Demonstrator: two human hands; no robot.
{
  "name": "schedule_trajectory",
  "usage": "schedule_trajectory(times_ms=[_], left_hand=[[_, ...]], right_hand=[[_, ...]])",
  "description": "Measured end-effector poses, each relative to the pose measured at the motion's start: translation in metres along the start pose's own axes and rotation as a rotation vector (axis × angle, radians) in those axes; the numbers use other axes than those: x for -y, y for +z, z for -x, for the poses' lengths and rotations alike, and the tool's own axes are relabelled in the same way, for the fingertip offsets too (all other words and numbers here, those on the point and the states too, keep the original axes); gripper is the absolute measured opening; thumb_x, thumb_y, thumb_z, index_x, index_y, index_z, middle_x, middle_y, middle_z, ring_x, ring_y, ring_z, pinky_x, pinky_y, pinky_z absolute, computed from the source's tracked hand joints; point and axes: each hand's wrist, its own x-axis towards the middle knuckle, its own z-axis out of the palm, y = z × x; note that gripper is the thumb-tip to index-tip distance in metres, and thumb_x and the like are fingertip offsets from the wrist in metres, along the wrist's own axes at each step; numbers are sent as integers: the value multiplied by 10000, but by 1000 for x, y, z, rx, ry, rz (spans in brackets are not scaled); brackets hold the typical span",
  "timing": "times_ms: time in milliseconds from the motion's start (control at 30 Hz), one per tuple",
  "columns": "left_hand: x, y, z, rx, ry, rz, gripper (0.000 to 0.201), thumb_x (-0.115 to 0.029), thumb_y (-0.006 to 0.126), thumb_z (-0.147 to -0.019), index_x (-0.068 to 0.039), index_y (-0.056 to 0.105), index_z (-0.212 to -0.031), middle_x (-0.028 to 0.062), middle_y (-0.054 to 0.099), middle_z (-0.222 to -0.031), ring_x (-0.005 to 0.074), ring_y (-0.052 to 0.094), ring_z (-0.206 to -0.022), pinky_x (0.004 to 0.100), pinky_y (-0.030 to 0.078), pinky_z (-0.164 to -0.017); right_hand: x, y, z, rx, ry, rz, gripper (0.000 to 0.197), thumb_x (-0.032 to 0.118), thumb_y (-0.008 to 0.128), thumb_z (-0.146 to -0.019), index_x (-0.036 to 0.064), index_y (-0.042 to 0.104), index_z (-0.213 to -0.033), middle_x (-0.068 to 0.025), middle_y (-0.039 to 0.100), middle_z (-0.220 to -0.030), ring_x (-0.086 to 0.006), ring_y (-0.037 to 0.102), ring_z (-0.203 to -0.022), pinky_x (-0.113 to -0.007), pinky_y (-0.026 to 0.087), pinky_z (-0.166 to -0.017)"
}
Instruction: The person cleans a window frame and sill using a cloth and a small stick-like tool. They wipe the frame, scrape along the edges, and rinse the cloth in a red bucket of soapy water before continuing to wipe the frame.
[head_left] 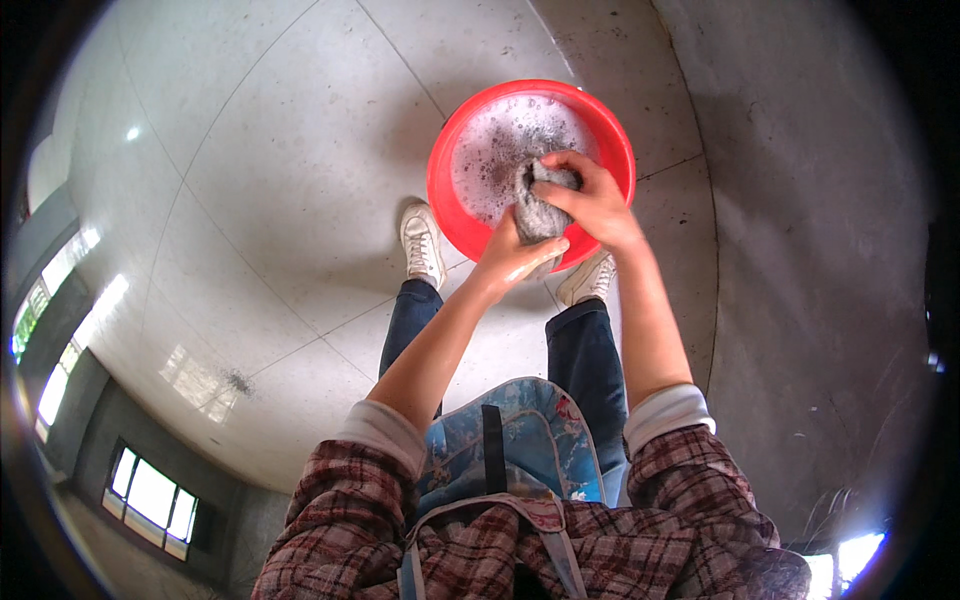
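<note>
A wet, bunched grey cloth (541,218) is held between my two hands over the near side of a red basin (445,205). My left hand (512,255) is closed round the cloth's lower end, thumb pointing right, with a soapy sheen on the skin. From the right, my right hand (592,200) grips the upper part, thumb and fingers bent over it. Foamy, greyish water (505,140) with many bubbles fills the basin behind the cloth. What kind of cloth it is cannot be made out, as the hands cover part of it.
The basin stands on pale floor tiles (290,200). My white shoes (421,243) are just in front of it, one on each side. A blue patterned apron (505,440) hangs over my lap. Along the right runs a grey wall-like surface (800,250); windows (150,500) show lower left.
</note>
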Motion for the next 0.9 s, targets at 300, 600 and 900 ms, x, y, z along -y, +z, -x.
schedule_trajectory(times_ms=[300, 600, 900], left_hand=[[-68, 31, 73, 718, -432, 1144, 884, -569, 715, -812, 35, 406, -1379, 238, 634, -1038, 223, 639, -675, 273, 492, -519], [-95, 20, 91, 384, -402, 552, 593, -426, 764, -818, -17, 569, -1200, 96, 660, -883, 153, 628, -721, 262, 487, -586], [-59, 20, 15, 86, -36, -448, 391, -356, 704, -840, -31, 676, -1056, 154, 716, -953, 282, 688, -908, 415, 532, -751]], right_hand=[[37, -10, 36, 406, -246, -871, 1062, 566, 828, -636, 0, 450, -1452, -218, 514, -1400, -338, 541, -1247, -460, 436, -1061], [82, -12, 52, 527, -172, -428, 437, 188, 850, -702, 36, 655, -1062, -41, 653, -1021, -144, 606, -973, -301, 483, -901], [46, 13, 30, -56, -243, 106, 287, 105, 724, -679, 44, 677, -955, -147, 688, -962, -295, 668, -912, -368, 520, -854]])
